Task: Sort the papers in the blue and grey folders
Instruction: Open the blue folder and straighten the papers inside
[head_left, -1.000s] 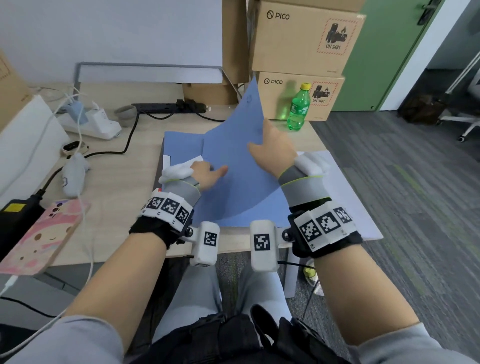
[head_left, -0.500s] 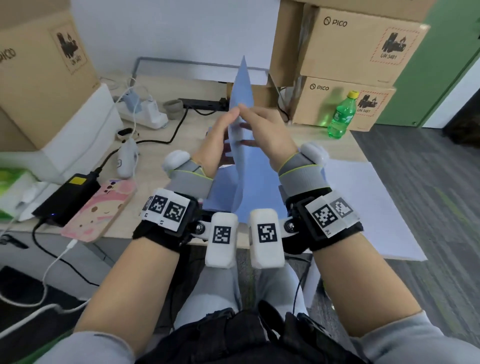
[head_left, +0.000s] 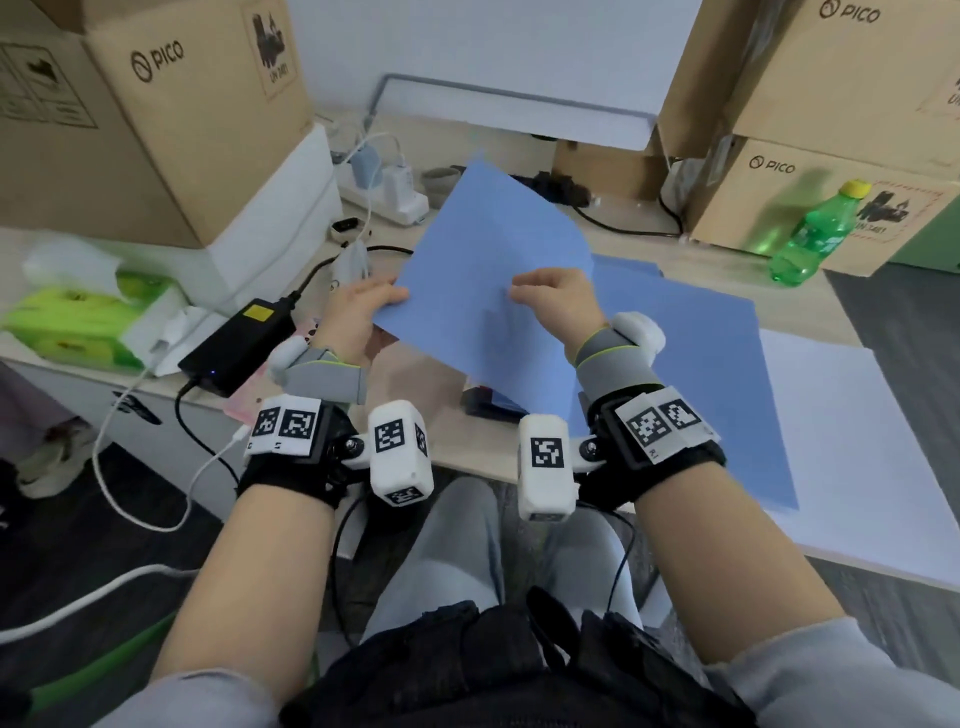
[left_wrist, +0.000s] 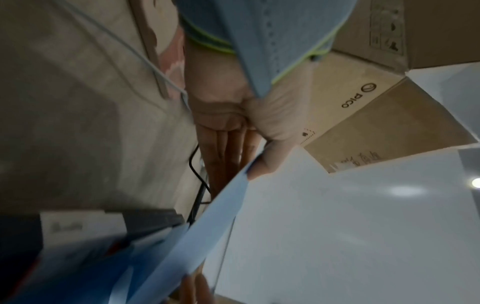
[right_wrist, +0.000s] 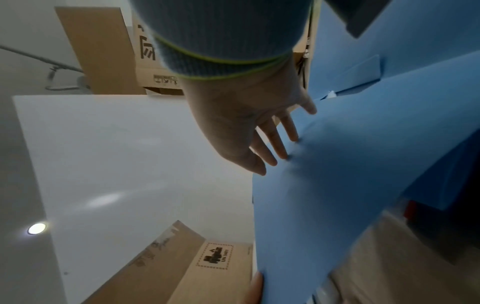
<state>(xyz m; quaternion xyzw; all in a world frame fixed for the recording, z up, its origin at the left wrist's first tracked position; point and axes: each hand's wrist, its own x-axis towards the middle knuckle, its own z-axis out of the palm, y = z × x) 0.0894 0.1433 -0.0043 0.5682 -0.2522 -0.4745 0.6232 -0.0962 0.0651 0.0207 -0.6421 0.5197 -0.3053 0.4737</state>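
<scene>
A blue sheet (head_left: 493, 270) is pinched at its left edge by the left hand (head_left: 358, 312) and touched by the right hand's (head_left: 558, 301) straight fingers.

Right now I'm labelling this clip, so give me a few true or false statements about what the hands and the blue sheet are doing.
1. The left hand pinches the edge of the lifted blue sheet. True.
2. The right hand grips the green bottle. False: its straight fingers press on the blue sheet; the bottle stands apart by the boxes.
3. The blue sheet lies flat on the desk. False: it is raised and tilted.
4. More blue material lies on the desk under the right hand. True.
</scene>
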